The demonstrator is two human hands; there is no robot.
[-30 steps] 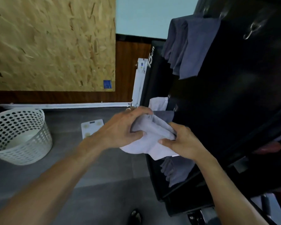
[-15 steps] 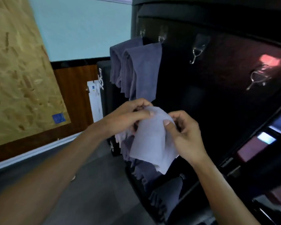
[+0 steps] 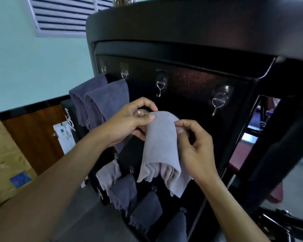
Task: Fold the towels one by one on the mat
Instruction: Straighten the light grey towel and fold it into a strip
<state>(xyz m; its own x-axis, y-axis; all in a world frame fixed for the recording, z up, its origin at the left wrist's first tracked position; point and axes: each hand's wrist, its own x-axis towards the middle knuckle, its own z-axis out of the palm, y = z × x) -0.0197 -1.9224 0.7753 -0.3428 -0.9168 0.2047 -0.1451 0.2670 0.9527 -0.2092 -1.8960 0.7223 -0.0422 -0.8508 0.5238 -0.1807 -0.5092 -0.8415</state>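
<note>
Both hands are up in front of a dark cabinet panel (image 3: 191,105), clamped on 1 pale grey towel (image 3: 160,147). The left hand (image 3: 128,123) pinches the towel's upper left edge between thumb and fingers; the right hand (image 3: 194,145) pinches the upper right edge the same way. The hands are close together, with only the rounded top of the towel between them. The towel is already doubled over: its fold is at the top and several loose layers hang down, the lowest corner falling below the right wrist. It is in the air, touching nothing but the hands.

On the panel is a row of clear hooks. The 2 on the far left carry dark towels (image 3: 101,102); the hook in the middle (image 3: 160,84) and the hook on the right (image 3: 219,102) are bare. More towels (image 3: 122,186) hang lower down on the near left.

No mat shows here. As a guess, the step in hand is bringing this 1 towel to be folded, or tidying its fold in the air. The next move likely calls for squaring the hanging edges and keeping both pinches firm so the layers do not slip apart.
</note>
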